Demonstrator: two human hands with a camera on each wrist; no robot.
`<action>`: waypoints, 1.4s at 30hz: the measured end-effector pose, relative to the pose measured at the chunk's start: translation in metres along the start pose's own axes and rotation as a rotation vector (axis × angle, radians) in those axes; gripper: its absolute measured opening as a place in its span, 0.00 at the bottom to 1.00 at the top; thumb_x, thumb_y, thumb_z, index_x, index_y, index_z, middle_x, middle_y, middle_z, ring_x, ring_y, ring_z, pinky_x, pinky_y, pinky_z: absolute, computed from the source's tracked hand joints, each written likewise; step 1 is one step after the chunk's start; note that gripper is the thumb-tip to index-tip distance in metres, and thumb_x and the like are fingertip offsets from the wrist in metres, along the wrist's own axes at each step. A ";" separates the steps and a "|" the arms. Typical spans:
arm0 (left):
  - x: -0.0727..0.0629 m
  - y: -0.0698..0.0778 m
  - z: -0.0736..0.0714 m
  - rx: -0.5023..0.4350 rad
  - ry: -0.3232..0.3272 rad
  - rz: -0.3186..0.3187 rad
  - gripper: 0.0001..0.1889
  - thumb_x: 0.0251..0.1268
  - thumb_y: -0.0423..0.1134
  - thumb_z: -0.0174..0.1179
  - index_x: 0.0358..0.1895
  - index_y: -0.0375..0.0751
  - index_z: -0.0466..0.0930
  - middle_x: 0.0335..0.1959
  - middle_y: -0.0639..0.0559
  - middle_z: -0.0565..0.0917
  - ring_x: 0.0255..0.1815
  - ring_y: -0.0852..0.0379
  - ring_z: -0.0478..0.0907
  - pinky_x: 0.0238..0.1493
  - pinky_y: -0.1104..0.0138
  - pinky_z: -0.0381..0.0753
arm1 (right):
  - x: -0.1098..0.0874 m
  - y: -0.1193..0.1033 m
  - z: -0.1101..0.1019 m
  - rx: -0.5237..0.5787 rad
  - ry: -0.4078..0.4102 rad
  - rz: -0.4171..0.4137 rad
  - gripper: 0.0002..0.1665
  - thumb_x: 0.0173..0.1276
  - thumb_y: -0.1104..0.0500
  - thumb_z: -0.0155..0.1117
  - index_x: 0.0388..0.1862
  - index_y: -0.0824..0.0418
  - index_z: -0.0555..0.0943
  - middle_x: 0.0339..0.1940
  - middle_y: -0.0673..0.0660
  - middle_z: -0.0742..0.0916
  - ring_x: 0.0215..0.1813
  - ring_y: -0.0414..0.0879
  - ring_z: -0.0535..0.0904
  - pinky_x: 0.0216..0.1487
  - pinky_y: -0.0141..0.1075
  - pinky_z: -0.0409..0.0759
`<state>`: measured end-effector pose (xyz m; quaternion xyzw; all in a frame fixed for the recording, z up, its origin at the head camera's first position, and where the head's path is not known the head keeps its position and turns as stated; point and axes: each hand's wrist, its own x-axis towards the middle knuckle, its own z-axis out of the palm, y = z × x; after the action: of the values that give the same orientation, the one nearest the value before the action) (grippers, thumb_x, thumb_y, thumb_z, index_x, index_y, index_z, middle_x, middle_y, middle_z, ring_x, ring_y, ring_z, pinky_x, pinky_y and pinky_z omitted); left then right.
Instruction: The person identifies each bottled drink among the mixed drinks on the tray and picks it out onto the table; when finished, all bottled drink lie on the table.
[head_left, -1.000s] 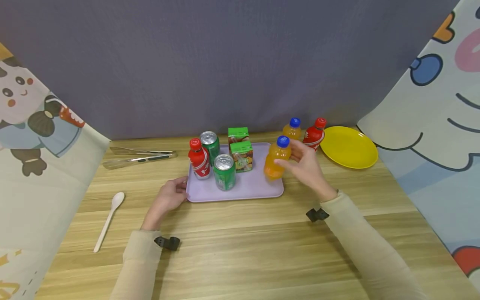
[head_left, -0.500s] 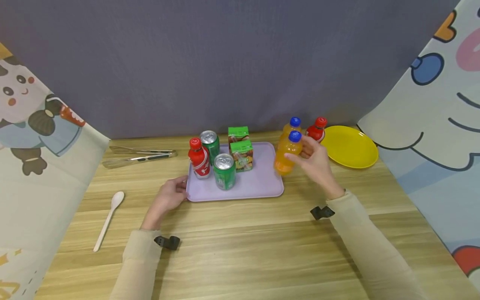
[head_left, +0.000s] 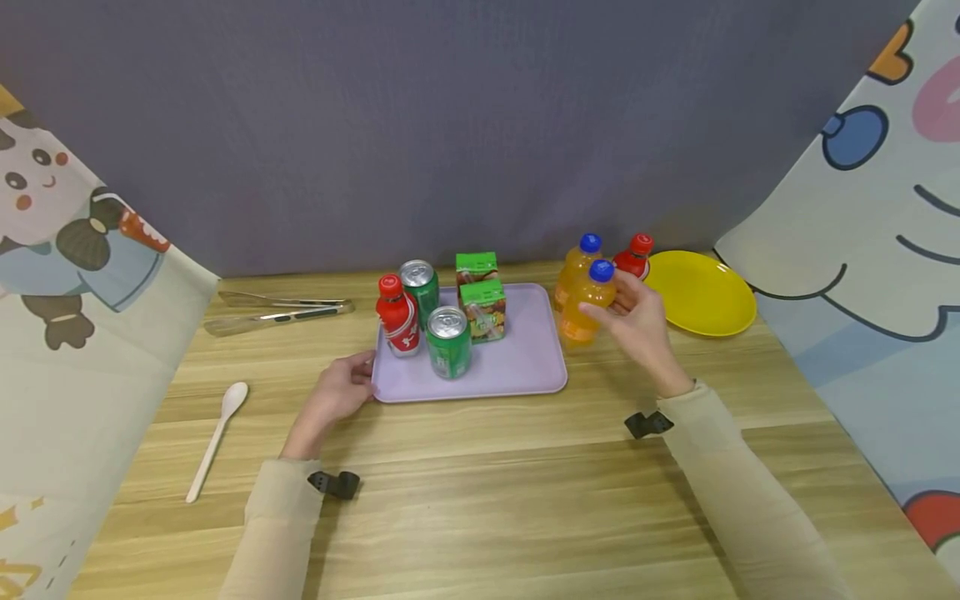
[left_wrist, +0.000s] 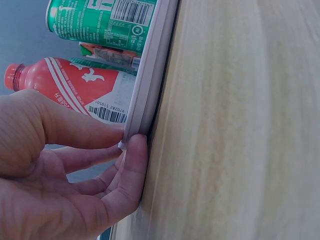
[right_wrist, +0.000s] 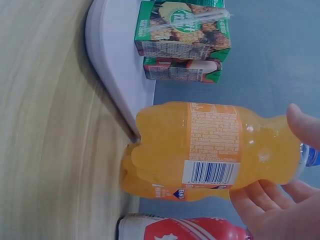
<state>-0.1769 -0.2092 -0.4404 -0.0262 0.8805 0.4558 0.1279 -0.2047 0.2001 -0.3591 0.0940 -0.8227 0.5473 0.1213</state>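
Right hand [head_left: 643,323]: fingers clamped on front bottle [right_wrist: 215,142]; left hand [head_left: 337,392] pinching tray [head_left: 517,367]. I judge tight spacing could topple rear bottle [head_left: 577,265].

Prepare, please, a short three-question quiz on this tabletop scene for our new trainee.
1. How many green metal cans stand on the lilac rectangular tray?
2. True or false: the left hand is holding one of those cans.
3. What does the right hand hold?

Key:
1. Two.
2. False; it pinches the tray's rim.
3. An orange plastic bottle with a blue cap, the nearer of two such bottles in the head view.
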 end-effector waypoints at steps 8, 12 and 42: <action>0.000 0.000 -0.001 0.004 0.000 0.006 0.33 0.55 0.22 0.55 0.68 0.24 0.60 0.53 0.29 0.75 0.49 0.41 0.76 0.42 0.61 0.82 | 0.000 0.009 0.001 0.003 0.020 0.032 0.33 0.57 0.68 0.70 0.61 0.75 0.70 0.55 0.69 0.79 0.52 0.60 0.78 0.54 0.43 0.77; 0.000 0.000 0.000 0.002 -0.004 0.007 0.33 0.55 0.22 0.55 0.68 0.24 0.60 0.53 0.29 0.75 0.49 0.41 0.76 0.41 0.61 0.82 | 0.000 0.014 0.002 0.008 0.030 0.030 0.33 0.57 0.69 0.70 0.61 0.75 0.70 0.55 0.69 0.80 0.51 0.59 0.79 0.54 0.44 0.78; 0.001 -0.002 0.000 -0.006 -0.001 -0.005 0.33 0.56 0.22 0.55 0.68 0.25 0.60 0.53 0.30 0.75 0.49 0.42 0.76 0.42 0.61 0.82 | 0.004 0.042 0.004 0.082 0.036 0.062 0.37 0.54 0.67 0.73 0.63 0.71 0.70 0.57 0.69 0.79 0.48 0.49 0.79 0.53 0.38 0.78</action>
<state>-0.1780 -0.2104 -0.4418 -0.0288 0.8789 0.4582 0.1295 -0.2205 0.2122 -0.3963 0.0635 -0.7997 0.5859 0.1152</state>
